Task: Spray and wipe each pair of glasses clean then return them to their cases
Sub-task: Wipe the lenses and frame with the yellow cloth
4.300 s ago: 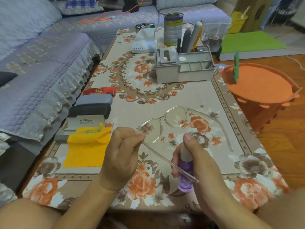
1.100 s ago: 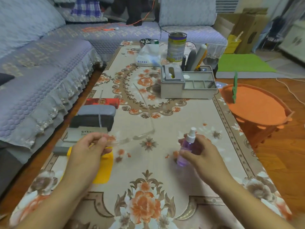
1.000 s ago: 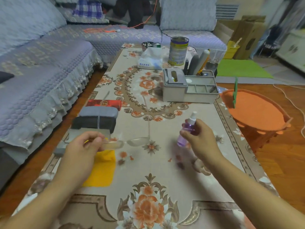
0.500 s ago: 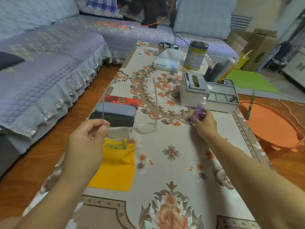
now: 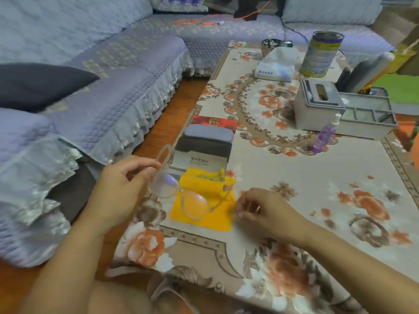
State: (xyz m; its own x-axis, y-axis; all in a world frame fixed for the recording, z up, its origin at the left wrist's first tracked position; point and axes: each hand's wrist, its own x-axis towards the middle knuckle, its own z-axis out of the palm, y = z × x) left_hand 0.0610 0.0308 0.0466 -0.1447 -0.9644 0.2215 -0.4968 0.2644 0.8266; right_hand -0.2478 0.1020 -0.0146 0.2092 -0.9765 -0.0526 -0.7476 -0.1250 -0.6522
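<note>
Head view: left hand (image 5: 122, 189) pinches light, fragile clear glasses (image 5: 179, 196) by the frame; right hand (image 5: 265, 209), seemingly empty, nears soft yellow cloth (image 5: 201, 214).

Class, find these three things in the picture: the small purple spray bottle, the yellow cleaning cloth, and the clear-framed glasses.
Small purple spray bottle (image 5: 323, 137): head view, on its purple body.
Yellow cleaning cloth (image 5: 223, 219): head view, on its bare near right corner.
Clear-framed glasses (image 5: 195, 206): head view, on the lens over the cloth.

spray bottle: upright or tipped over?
Upright. The purple spray bottle stands on its base on the table, white nozzle on top, beside the grey organizer; no hand on it.
</note>
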